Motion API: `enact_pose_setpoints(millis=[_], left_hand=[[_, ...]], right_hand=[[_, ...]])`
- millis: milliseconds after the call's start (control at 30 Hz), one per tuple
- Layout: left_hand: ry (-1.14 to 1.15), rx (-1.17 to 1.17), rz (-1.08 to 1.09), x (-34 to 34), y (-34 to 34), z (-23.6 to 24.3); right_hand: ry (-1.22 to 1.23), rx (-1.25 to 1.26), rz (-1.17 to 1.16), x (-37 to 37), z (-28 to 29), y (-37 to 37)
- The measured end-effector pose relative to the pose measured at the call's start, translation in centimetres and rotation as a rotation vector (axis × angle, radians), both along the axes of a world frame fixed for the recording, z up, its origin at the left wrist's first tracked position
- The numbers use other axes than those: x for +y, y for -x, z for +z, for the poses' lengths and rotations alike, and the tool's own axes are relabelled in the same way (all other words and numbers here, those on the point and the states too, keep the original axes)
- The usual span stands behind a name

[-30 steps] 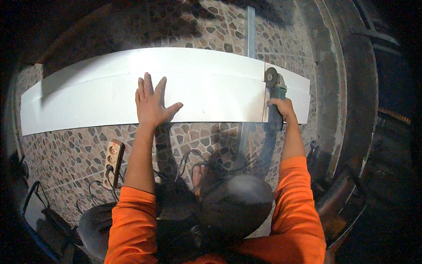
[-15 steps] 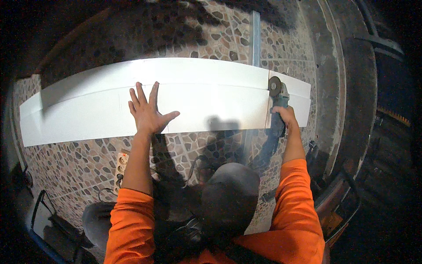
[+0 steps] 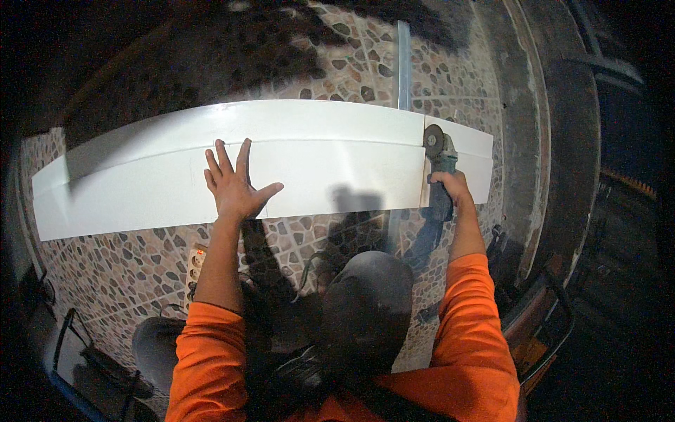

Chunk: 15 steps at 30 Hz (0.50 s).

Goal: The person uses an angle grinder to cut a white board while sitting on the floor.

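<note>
A long white panel [image 3: 316, 169] with a lengthwise ridge lies across in front of me. My left hand [image 3: 237, 188] rests on it with fingers spread, near the panel's close edge. In my right hand [image 3: 451, 186] is an angle grinder [image 3: 443, 163], gripped round its dark body. Its round disc [image 3: 434, 141] is at a dark crosswise cut line [image 3: 425, 176] close to the panel's right end. I cannot tell how deep the disc sits. The lower part of the grinder hangs past my fingers toward me.
A metal bar [image 3: 403, 67] runs under the panel. Stone-patterned floor tiles [image 3: 179, 257] surround it. A white power strip [image 3: 193, 271] with a plug lies by my left forearm. My knee [image 3: 373, 281] is just below the panel. A concrete ledge [image 3: 524, 141] stands at the right.
The grinder and my right hand sit slightly farther left in the picture, along with the panel's right end. The view has shifted a little. My left hand stays spread on the panel.
</note>
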<state>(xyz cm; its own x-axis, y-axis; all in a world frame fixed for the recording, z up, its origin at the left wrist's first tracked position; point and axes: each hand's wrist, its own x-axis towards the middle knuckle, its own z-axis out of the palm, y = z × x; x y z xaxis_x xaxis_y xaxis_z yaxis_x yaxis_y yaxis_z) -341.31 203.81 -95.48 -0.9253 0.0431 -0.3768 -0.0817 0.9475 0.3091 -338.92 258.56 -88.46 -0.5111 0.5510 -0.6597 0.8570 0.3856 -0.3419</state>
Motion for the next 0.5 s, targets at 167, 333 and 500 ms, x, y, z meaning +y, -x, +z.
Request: enact_pose_setpoints(millis=[167, 333, 500], left_hand=[[0.015, -0.023, 0.006, 0.2, 0.0, 0.0], [0.015, -0.009, 0.006, 0.0, -0.2, 0.1], [0.037, -0.008, 0.0, 0.2, -0.1, 0.0]], right_hand=[[-0.017, 0.02, 0.002, 0.2, -0.1, -0.1], [-0.035, -0.012, -0.017, -1.5, 1.7, 0.8], [0.023, -0.056, 0.007, -0.4, 1.7, 1.0]])
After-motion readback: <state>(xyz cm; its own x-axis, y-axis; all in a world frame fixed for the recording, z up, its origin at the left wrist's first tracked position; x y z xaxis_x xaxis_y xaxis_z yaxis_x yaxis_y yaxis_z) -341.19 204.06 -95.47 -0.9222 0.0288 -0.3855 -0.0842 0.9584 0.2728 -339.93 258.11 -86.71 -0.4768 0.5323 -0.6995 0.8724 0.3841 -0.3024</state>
